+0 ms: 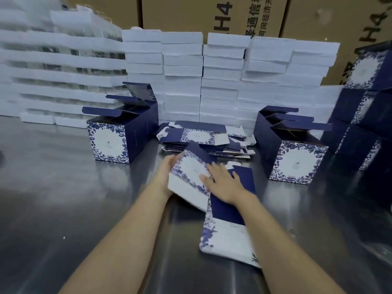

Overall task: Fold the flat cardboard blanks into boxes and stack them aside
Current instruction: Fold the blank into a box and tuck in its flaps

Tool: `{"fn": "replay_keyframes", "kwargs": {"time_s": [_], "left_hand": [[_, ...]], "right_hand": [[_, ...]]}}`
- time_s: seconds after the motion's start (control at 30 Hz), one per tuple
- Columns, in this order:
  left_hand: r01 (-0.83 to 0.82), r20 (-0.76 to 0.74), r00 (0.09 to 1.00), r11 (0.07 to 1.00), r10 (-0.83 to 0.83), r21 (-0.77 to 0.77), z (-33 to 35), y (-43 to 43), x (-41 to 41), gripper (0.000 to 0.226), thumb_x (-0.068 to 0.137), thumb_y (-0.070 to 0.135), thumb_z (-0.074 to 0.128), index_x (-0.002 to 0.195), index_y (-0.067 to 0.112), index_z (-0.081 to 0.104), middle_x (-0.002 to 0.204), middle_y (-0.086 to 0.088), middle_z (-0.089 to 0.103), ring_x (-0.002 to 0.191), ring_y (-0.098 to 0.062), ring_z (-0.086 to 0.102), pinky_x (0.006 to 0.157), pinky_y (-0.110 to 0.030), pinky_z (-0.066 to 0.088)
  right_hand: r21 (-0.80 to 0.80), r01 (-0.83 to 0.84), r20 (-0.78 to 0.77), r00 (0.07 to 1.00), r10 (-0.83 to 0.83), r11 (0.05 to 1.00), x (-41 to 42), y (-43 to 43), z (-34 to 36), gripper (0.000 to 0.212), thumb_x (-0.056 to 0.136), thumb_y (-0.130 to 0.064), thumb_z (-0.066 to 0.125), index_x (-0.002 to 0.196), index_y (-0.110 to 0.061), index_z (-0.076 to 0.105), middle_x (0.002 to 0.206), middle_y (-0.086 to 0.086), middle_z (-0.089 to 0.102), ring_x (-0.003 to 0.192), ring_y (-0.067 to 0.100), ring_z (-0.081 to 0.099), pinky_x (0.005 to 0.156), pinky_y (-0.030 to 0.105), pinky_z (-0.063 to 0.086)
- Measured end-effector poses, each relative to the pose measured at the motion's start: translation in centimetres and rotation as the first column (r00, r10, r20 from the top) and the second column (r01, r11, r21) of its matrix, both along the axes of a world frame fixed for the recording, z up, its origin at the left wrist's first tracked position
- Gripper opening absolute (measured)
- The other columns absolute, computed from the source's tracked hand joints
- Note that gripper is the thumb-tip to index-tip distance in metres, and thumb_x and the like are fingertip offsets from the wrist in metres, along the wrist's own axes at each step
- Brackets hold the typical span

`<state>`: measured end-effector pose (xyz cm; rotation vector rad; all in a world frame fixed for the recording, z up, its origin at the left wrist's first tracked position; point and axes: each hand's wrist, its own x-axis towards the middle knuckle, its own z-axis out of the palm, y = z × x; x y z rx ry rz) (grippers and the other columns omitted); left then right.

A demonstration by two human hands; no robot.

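White stacks (182,70), brown cartons (176,11)

This is a packing room in a small factory or warehouse. A stainless-steel worktable (53,187) carries tall stacks of white packaging (182,81) along its far edge, and big brown shipping cartons (233,15) printed in Chinese stand behind. A heap of flat printed blanks (201,136) lies among identical blue floral boxes (110,141).

Bare forearms (127,230); bare left hand (167,177), bare right hand (224,185).
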<state>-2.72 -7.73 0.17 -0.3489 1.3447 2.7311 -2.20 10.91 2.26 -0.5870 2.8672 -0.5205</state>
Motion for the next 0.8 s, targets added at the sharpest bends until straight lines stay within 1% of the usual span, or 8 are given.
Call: {"fn": "replay_keyframes", "kwargs": {"time_s": [0.1,0.17,0.27,0.37,0.43,0.63,0.73,0.8], "left_hand": [[-0.207,-0.128,0.966,0.971,0.222,0.121,1.3,-1.0,0.4,0.032,0.102,0.026,0.035,0.118,0.014,0.06,0.134,-0.008,0.057,0.129,-0.027,0.05,0.105,-0.039,0.039],[-0.372,-0.259,0.916,0.89,0.306,-0.263,2.5,-1.5,0.9,0.022,0.097,0.026,0.047,0.102,0.022,0.069,0.116,0.008,0.067,0.12,-0.014,0.057,0.093,-0.026,0.042],[-0.448,-0.484,0.875,0.342,-0.023,-0.826,2.2,-0.7,1.4,0.022,0.095,0.025,0.052,0.101,0.029,0.073,0.108,0.016,0.068,0.109,-0.005,0.06,0.086,-0.02,0.041],[-0.24,-0.175,0.885,-0.102,-0.432,-0.965,0.0,1.4,1.4,0.041,0.104,0.034,0.033,0.142,0.024,0.047,0.149,0.008,0.042,0.141,-0.012,0.032,0.114,-0.029,0.023],[-0.114,0.075,0.903,-0.403,-0.424,-0.908,-1.3,2.5,1.5,0.054,0.104,0.046,0.016,0.154,0.025,0.016,0.162,0.008,0.01,0.149,-0.011,0.004,0.119,-0.035,0.001],[0.037,0.145,0.969,-0.462,-0.2,-0.886,-1.0,2.7,1.7,0.068,0.1,0.056,0.017,0.155,0.018,0.005,0.163,-0.005,-0.005,0.15,-0.02,-0.005,0.12,-0.04,0.001],[0.006,0.045,0.995,-0.38,-0.092,-0.925,-1.1,3.1,2.4,0.064,0.1,0.05,0.028,0.153,0.016,0.02,0.161,-0.013,0.008,0.148,-0.027,0.01,0.117,-0.042,0.013],[-0.087,-0.085,0.996,-0.225,-0.02,-0.97,-0.7,3.1,2.4,0.053,0.097,0.04,0.04,0.146,0.019,0.038,0.154,-0.009,0.031,0.137,-0.027,0.035,0.11,-0.04,0.027]], "right_hand": [[0.099,0.001,-0.072,0.997,0.006,0.995,-1.2,-0.3,-2.3,0.068,0.098,-0.063,0.012,0.155,-0.028,0.003,0.163,-0.009,-0.006,0.149,0.011,-0.01,0.118,0.048,-0.009],[0.129,-0.013,-0.078,0.997,0.024,0.991,-1.6,-0.5,-2.4,0.067,0.098,-0.062,0.011,0.155,-0.029,0.003,0.162,-0.009,-0.007,0.149,0.011,-0.01,0.117,0.048,-0.01],[0.156,-0.015,-0.086,0.996,0.028,0.988,-1.7,-0.5,-2.5,0.06,0.102,-0.054,0.012,0.155,-0.028,0.005,0.163,-0.008,-0.007,0.149,0.012,-0.01,0.117,0.049,-0.01],[0.138,-0.018,-0.107,0.994,0.033,0.99,-1.8,-0.6,-2.5,0.054,0.105,-0.042,0.014,0.156,-0.026,0.005,0.163,-0.007,-0.004,0.149,0.012,-0.008,0.118,0.047,-0.008],[0.097,0.015,-0.117,0.993,-0.004,0.995,-1.9,-0.5,-2.7,0.055,0.104,-0.038,0.017,0.156,-0.024,0.002,0.163,-0.005,-0.001,0.149,0.011,-0.006,0.119,0.043,-0.007],[0.161,0.435,-0.111,0.9,-0.421,0.886,-2.1,1.9,-2.5,0.077,0.098,-0.061,0.01,0.154,-0.01,-0.009,0.161,0.017,-0.012,0.148,0.031,-0.014,0.115,0.052,-0.011],[0.041,0.489,-0.137,0.867,-0.48,0.871,-1.8,1.8,-2.4,0.071,0.102,-0.051,0.02,0.154,-0.009,-0.001,0.16,0.022,-0.001,0.148,0.035,-0.001,0.119,0.046,0.003],[-0.052,0.48,-0.177,0.859,-0.481,0.876,-1.8,1.9,-1.9,0.065,0.101,-0.045,0.032,0.154,-0.012,0.013,0.16,0.014,0.016,0.145,0.034,0.018,0.115,0.046,0.017]]}}
